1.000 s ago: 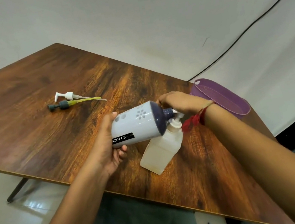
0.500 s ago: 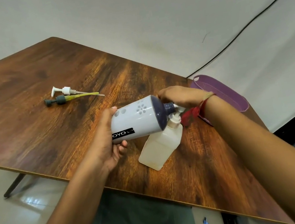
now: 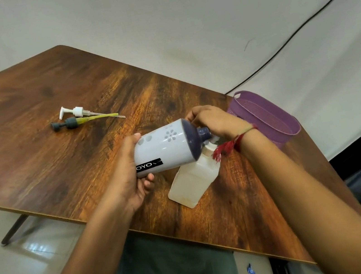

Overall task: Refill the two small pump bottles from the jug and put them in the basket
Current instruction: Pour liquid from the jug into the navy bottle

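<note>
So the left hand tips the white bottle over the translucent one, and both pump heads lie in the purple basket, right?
No: the head view shows both pump heads on the table, not in the purple basket. The rest holds.

Table [image 3: 25, 103]: two pumps [image 3: 69, 122], bottle [image 3: 192, 182], basket [image 3: 265, 120].

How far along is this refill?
Done: both pump heads lie off on the table. In hand: the left hand tips the white bottle onto the mouth of the translucent bottle, right hand gripping its neck. Left: pumps back on, both bottles into the purple basket.
</note>
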